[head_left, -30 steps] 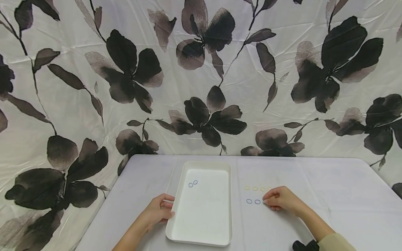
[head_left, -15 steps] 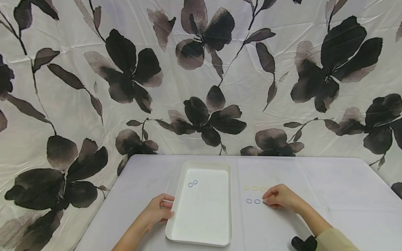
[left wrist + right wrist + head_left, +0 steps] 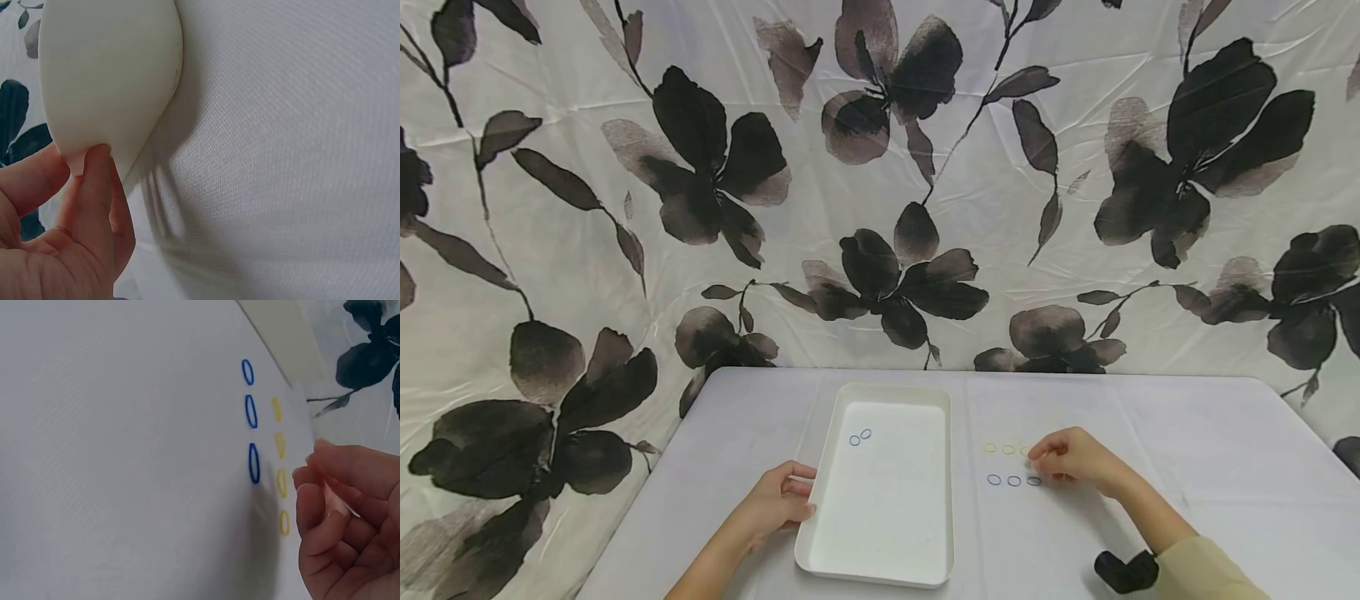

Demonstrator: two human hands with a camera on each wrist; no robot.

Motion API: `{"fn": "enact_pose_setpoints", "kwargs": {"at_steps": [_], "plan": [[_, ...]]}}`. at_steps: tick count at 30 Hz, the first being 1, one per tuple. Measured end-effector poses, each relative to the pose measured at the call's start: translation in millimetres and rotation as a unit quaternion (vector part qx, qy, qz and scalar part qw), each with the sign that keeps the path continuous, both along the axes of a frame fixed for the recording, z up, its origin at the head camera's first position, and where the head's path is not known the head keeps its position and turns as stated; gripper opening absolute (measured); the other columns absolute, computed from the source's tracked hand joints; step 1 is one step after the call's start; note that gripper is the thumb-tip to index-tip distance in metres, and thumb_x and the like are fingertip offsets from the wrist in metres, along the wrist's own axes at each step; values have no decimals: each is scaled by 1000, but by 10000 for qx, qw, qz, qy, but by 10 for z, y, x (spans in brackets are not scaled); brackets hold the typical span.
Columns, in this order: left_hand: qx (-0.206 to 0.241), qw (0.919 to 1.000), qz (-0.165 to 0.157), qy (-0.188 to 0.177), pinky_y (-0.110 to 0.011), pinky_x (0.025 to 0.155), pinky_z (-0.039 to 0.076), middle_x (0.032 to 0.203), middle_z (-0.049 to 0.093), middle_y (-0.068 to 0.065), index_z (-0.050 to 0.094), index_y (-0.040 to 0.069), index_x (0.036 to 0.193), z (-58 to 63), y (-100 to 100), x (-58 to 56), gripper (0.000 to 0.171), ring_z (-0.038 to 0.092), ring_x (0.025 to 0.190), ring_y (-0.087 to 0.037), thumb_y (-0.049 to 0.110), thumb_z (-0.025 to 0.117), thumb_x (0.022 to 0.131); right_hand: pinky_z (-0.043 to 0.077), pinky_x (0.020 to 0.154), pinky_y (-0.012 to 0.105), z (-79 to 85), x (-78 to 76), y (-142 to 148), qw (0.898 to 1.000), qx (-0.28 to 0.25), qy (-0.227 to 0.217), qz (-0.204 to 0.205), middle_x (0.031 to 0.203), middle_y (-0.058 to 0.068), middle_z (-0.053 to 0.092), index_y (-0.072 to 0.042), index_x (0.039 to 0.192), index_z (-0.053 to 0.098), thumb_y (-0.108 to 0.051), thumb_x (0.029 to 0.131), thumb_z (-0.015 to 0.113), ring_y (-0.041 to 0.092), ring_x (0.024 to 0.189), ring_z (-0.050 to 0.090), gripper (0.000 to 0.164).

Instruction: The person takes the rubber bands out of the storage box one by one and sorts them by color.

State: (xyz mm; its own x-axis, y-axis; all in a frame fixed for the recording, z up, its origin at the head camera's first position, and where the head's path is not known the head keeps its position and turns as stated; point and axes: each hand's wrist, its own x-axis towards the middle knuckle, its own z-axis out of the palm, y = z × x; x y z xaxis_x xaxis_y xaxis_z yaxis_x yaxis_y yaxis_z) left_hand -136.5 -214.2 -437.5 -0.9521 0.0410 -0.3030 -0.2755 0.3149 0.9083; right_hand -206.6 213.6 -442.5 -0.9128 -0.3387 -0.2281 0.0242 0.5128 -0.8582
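My left hand (image 3: 775,507) holds the left rim of a white tray (image 3: 880,517); in the left wrist view, thumb and fingers pinch its edge. Two small blue rings (image 3: 854,441) lie together in the tray's upper left. On the table to the right, three blue rings (image 3: 251,411) form a row, with a row of several yellow rings (image 3: 281,482) behind them. My right hand (image 3: 1075,457) hovers at the right end of the yellow row, hiding part of it in the head view. Its fingers are curled with thumb and index tips close together, and nothing shows between them.
A white cloth covers the table (image 3: 1210,450). Behind it hangs a white curtain (image 3: 1037,33) with dark flowers. A black object (image 3: 1126,572) sits at the right sleeve (image 3: 1202,571), near the front of the table.
My right hand has lifted and moved slightly back from the blue row, leaving the third blue ring in sight at its right end. The left hand and tray have stayed put.
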Motion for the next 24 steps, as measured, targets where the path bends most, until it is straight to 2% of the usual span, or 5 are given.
{"fn": "enact_pose_setpoints", "kwargs": {"at_steps": [10, 17, 24], "plan": [[-12, 10000, 32, 8, -36, 64, 55, 96, 56, -17, 48, -8, 118, -12, 0, -9, 49, 61, 76, -22, -14, 66, 73, 45, 53, 28, 179, -103, -134, 9998, 70, 122, -105, 67, 1, 57, 6, 99, 66, -5, 82, 64, 15, 62, 50, 21], [34, 10000, 2, 44, -36, 64, 55, 96, 56, -17, 48, -9, 118, -5, 3, -9, 49, 60, 76, -22, -14, 66, 72, 48, 57, 32, 279, -217, -278, 9998, -98, 132, 86, 70, 2, 61, 8, 101, 64, -8, 84, 65, 15, 62, 52, 24], [120, 9999, -71, 60, -37, 66, 55, 97, 55, -18, 46, -10, 119, -1, 2, -4, 50, 61, 78, -22, -15, 65, 73, 48, 57, 30, 351, -289, -468, 9991, -288, 138, 270, 72, 2, 61, 9, 102, 64, -7, 84, 65, 15, 63, 52, 24]]}}
